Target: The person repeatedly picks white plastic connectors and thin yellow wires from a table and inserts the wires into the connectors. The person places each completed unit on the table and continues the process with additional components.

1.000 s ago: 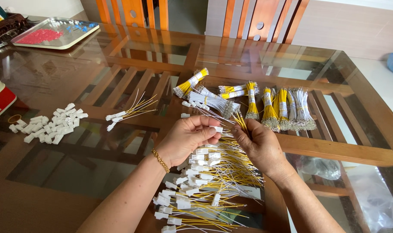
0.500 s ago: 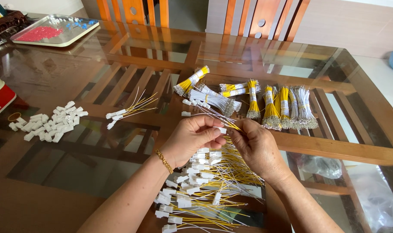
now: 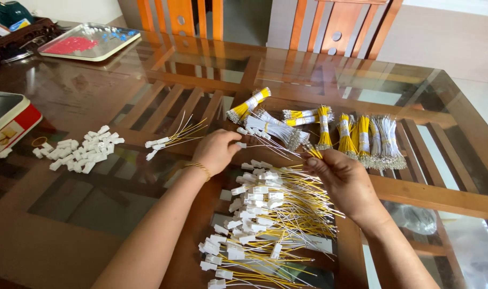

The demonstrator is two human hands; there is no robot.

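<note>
1. Two hands at centre of frame over a glass-topped desk (image 3: 94,96). Left hand (image 3: 216,151) has its grip pinched on a white connector (image 3: 240,145) at the end of thin wires (image 3: 276,151); right hand (image 3: 344,179) has its grip closed on the other end of the same wires, yellow tips poking up at the thumb.
2. Wires run stretched betw. the two hands, just above the desk.
3. Directly below the hands, lower centre: big loose pile of wired connectors (image 3: 260,219), yellow/white leads fanned to the right. Crowds the space under both wrists.
4. Just above the hands, centre-right: row of banded wire bundles (image 3: 356,136), close to right-hand fingertips.
5. Left of the left hand: small bunch of finished leads (image 3: 171,139), near but apart.
6. Mid-left: heap of bare white housings (image 3: 78,152), well apart from the hands.
7. Far left edge: red-and-white box (image 3: 8,128), partly cut off. Upper left: metal tray (image 3: 88,43) w/ red and blue bits.
8. Top of frame: wooden chair backs (image 3: 329,27) at the far desk edge.
9. Open glass: wide band betw. tray and hands, also lower left. Desk's right edge slants down the right side of frame.
</note>
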